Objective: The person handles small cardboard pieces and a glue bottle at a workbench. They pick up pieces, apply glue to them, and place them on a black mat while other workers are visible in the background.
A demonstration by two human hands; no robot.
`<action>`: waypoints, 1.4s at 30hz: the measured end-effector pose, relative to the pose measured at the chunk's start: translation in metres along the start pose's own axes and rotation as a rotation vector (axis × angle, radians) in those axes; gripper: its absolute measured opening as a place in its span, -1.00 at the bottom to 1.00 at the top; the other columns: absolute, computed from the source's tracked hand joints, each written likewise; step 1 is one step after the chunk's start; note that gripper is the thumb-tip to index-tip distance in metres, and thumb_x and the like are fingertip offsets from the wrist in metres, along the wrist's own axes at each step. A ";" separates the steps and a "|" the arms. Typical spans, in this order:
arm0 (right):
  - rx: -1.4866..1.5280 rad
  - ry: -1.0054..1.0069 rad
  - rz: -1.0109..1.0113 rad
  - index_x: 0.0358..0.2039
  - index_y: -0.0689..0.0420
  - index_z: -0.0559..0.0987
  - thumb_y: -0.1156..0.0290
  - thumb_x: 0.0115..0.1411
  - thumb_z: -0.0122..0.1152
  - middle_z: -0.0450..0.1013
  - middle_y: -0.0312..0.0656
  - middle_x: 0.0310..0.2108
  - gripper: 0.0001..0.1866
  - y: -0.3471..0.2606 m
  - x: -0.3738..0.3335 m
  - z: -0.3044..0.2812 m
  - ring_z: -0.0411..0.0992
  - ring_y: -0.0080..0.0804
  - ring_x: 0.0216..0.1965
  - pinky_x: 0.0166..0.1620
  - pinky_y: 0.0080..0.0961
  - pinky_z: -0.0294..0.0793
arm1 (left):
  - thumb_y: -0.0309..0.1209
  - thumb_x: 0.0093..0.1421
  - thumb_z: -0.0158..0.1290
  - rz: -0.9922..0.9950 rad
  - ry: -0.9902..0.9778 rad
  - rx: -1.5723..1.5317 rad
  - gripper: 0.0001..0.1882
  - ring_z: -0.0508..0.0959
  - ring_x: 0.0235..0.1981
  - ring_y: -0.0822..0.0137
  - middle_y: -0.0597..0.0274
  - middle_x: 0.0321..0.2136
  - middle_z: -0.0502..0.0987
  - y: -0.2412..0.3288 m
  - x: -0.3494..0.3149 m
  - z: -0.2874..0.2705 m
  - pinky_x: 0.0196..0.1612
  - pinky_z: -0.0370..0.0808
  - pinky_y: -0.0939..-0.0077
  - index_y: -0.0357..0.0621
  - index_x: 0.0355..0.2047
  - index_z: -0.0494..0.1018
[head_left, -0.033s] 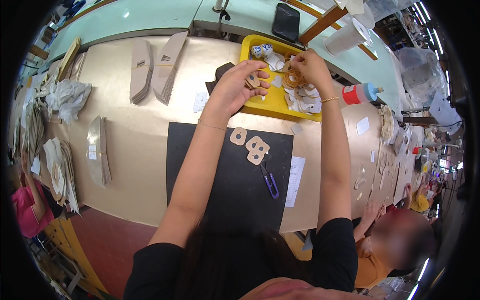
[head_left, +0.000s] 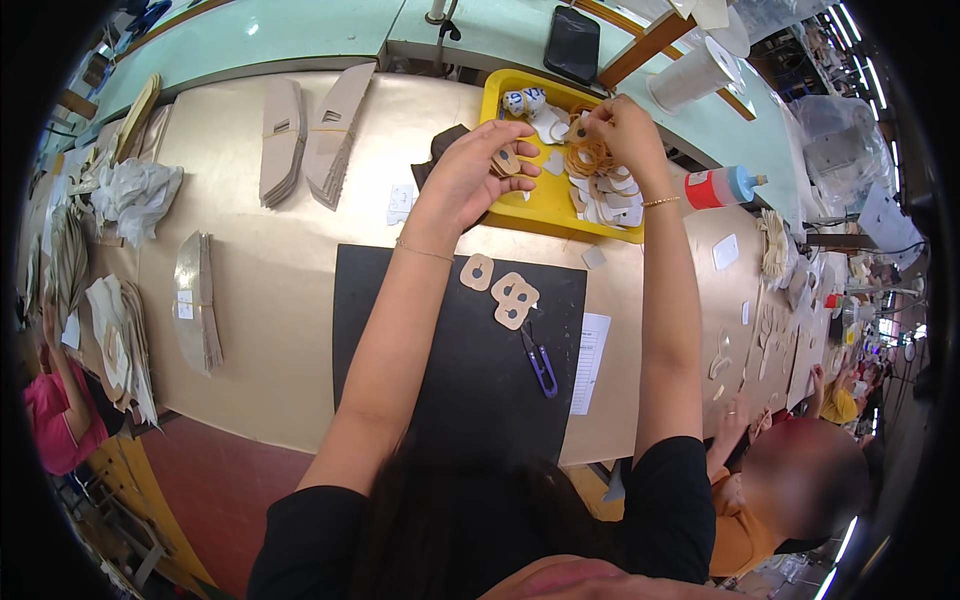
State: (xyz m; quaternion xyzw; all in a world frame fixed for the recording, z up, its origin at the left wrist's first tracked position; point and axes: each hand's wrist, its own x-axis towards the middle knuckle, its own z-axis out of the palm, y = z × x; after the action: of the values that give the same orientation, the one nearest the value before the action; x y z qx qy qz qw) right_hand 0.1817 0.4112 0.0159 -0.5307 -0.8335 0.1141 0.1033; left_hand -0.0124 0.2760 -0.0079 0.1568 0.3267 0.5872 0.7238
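My left hand (head_left: 470, 170) is curled over the near left edge of a yellow tray (head_left: 535, 222), holding a few rounded tan pieces (head_left: 507, 161) with dark centres. Over the tray's right side, the fingertips of my right hand (head_left: 628, 135) are pinched on a similar tan piece (head_left: 577, 130), partly hidden. Below those fingers sit several rubber bands (head_left: 588, 158) and a heap of white and tan cut pieces (head_left: 610, 198). A single tan piece (head_left: 476, 272) and an overlapping group of tan pieces (head_left: 514, 299) rest on the black mat (head_left: 450, 360), beside purple-handled thread snips (head_left: 543, 370).
Banded stacks of cut card (head_left: 283, 145) stand at the far left. A black phone (head_left: 573, 45), a thread spool (head_left: 690, 75) and a red-and-blue bottle (head_left: 722, 187) are behind and right of the tray. A co-worker (head_left: 790, 490) sits close on the right.
My right hand has shifted very slightly, and the dark centre of the tan piece by its fingers shows more. The co-worker's hand on the right has moved a little.
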 end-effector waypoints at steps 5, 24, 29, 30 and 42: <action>-0.153 0.200 -0.042 -0.42 0.21 0.59 0.29 0.05 0.23 0.50 -0.11 -0.45 -0.78 -0.017 0.000 -0.013 0.48 -0.27 -0.42 -0.30 -0.39 0.45 | -0.33 0.29 -0.09 0.004 0.032 0.035 -0.71 0.54 -0.34 0.23 0.05 -0.32 0.49 0.003 0.003 0.005 -0.31 0.53 0.41 -0.31 -0.11 0.36; 0.119 0.095 0.056 -0.28 0.16 0.58 0.21 -0.05 0.36 0.47 -0.11 -0.30 -0.64 -0.002 -0.048 -0.024 0.47 -0.25 -0.28 -0.20 -0.42 0.44 | -0.32 0.33 -0.21 -0.059 -0.072 -0.328 -0.64 0.48 -0.28 0.23 -0.02 -0.27 0.42 0.007 0.008 0.000 -0.29 0.57 0.53 -0.35 0.00 0.28; 0.037 -0.011 0.089 -0.32 0.18 0.56 0.18 -0.08 0.39 0.43 -0.10 -0.26 -0.61 0.009 -0.046 0.003 0.44 -0.22 -0.21 -0.18 -0.37 0.42 | -0.32 0.32 -0.21 -0.051 -0.073 -0.402 -0.68 0.52 -0.32 0.23 0.00 -0.31 0.45 0.007 0.009 -0.001 -0.30 0.57 0.49 -0.35 -0.11 0.35; 0.032 0.005 0.133 -0.34 0.19 0.56 0.17 -0.09 0.39 0.43 -0.10 -0.27 -0.61 0.008 -0.044 0.006 0.44 -0.21 -0.22 -0.18 -0.37 0.42 | -0.32 0.32 -0.20 -0.051 -0.066 -0.409 -0.68 0.52 -0.32 0.23 -0.01 -0.31 0.45 0.007 0.008 -0.001 -0.30 0.57 0.49 -0.35 -0.11 0.35; 0.053 -0.187 0.186 -0.62 0.20 0.60 0.26 -0.10 0.33 0.50 -0.08 -0.62 -0.76 0.003 -0.022 -0.009 0.48 -0.25 -0.55 -0.39 -0.39 0.45 | -0.33 0.29 -0.15 -0.019 -0.057 -0.408 -0.69 0.52 -0.33 0.24 0.00 -0.31 0.46 0.009 0.007 -0.005 -0.31 0.56 0.49 -0.34 -0.12 0.37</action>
State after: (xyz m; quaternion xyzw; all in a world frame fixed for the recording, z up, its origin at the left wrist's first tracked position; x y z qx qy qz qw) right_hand 0.1957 0.3932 0.0226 -0.5898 -0.7834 0.1943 0.0281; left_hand -0.0217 0.2846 -0.0076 0.0204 0.1819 0.6297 0.7550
